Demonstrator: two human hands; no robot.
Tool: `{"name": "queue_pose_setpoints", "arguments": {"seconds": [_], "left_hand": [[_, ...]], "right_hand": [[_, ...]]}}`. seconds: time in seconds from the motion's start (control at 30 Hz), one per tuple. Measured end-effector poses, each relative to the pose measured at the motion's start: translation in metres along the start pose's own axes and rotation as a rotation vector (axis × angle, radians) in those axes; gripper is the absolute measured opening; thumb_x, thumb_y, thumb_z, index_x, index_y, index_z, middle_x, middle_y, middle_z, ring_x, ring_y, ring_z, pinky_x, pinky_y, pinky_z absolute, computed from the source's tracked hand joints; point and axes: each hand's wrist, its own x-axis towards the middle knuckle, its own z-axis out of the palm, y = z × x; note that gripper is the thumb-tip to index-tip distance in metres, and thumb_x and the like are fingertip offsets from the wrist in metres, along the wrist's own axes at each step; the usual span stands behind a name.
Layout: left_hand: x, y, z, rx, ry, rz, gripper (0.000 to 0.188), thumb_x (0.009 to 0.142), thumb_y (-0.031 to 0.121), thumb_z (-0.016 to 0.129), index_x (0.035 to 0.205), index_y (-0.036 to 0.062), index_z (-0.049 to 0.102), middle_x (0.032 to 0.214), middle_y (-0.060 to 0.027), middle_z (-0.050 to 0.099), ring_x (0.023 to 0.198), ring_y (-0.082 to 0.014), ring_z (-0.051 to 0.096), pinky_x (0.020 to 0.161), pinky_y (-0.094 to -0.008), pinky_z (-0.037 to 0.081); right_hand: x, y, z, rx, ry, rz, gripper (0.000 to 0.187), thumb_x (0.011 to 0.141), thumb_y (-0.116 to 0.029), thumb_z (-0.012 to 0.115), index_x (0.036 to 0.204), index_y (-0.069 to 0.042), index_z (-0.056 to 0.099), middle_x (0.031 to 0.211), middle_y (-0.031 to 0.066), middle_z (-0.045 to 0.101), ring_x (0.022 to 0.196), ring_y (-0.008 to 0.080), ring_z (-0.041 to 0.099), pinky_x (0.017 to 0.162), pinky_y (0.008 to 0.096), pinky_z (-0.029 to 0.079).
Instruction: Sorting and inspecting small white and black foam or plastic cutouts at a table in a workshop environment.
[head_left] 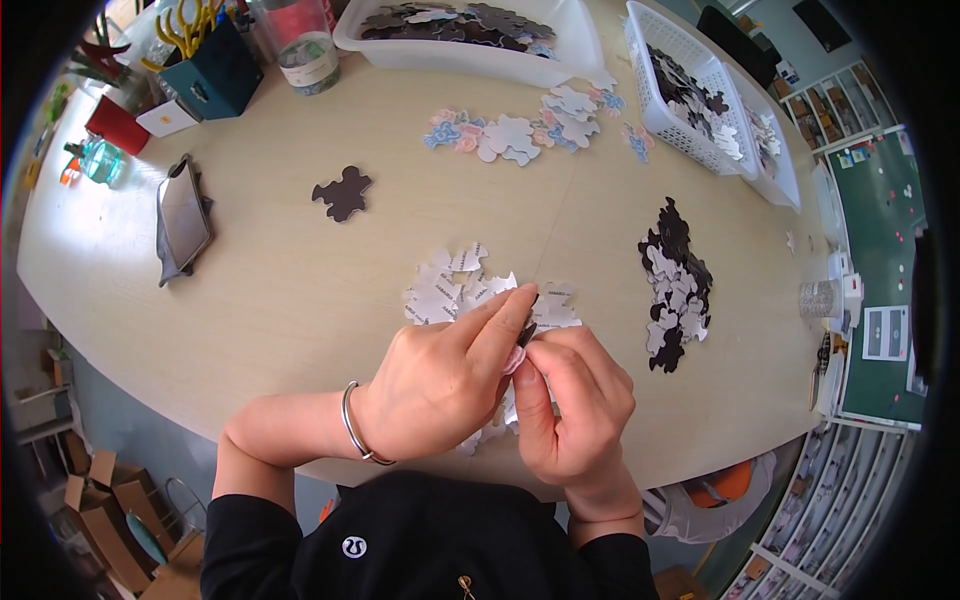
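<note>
Close to the table's near edge my two hands meet over a small die-cut piece (514, 360), pink on one face with a dark part showing between my fingers. My left hand (430, 375) is closed at the fingertips on its left side, the back of the hand turned up. From the right, my right hand (575, 400) pinches the same piece between thumb and forefinger. The fingers hide most of its outline. White printed paper scraps (435, 295) with wavy edges lie spread beneath and beyond my hands.
To the right lies a pile of black and white die-cut pieces (675, 290). One dark piece (343, 194) rests at left, near a grey dish (184, 222). Pink and blue flower pieces (510, 138) lie farther back, before a white tub (470, 62) and a white basket (690, 125).
</note>
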Motion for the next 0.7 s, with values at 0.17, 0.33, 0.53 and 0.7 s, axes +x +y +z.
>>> {"name": "queue_pose_setpoints", "arguments": {"seconds": [0.17,0.33,0.53,0.7], "left_hand": [[-0.0016,0.0007,0.0029,0.094,0.025,-0.004,0.052,0.069,0.004,0.060,0.117,-0.0115,0.046,0.104,-0.0196,0.059,0.052,-0.0193,0.060,0.043,-0.0263,0.047],[-0.0011,0.0037,0.0041,0.047,0.017,-0.018,0.050,0.070,0.004,0.060,0.117,-0.0093,0.048,0.101,-0.0168,0.061,0.054,-0.0188,0.060,0.044,-0.0270,0.046],[0.0005,0.0047,-0.0014,-0.247,-0.008,-0.084,0.051,0.067,-0.002,0.063,0.116,-0.0040,0.051,0.083,-0.0123,0.062,0.057,-0.0240,0.061,0.047,-0.0302,0.048],[0.0018,0.0040,-0.0044,-0.256,-0.022,-0.129,0.050,0.067,-0.003,0.063,0.116,-0.0035,0.051,0.080,-0.0121,0.062,0.060,-0.0259,0.061,0.048,-0.0312,0.049]], "right_hand": [[0.0008,-0.0003,0.0029,0.035,0.042,0.021,0.013,0.068,0.005,0.060,0.080,0.004,0.055,0.071,0.0116,0.054,0.057,0.0247,0.055,0.047,0.0309,0.045],[-0.0002,-0.0009,0.0057,0.119,0.116,0.098,0.009,0.066,0.005,0.060,0.074,0.002,0.056,0.067,0.0101,0.055,0.054,0.0231,0.055,0.047,0.0289,0.045],[-0.0054,0.0052,0.0018,0.305,0.102,0.226,0.007,0.070,0.006,0.060,0.074,0.003,0.056,0.069,0.0103,0.057,0.056,0.0188,0.057,0.051,0.0257,0.045],[-0.0036,-0.0014,0.0037,0.452,0.159,0.294,0.005,0.076,0.004,0.062,0.079,0.004,0.059,0.073,0.0106,0.060,0.063,0.0162,0.059,0.057,0.0244,0.047]]}}
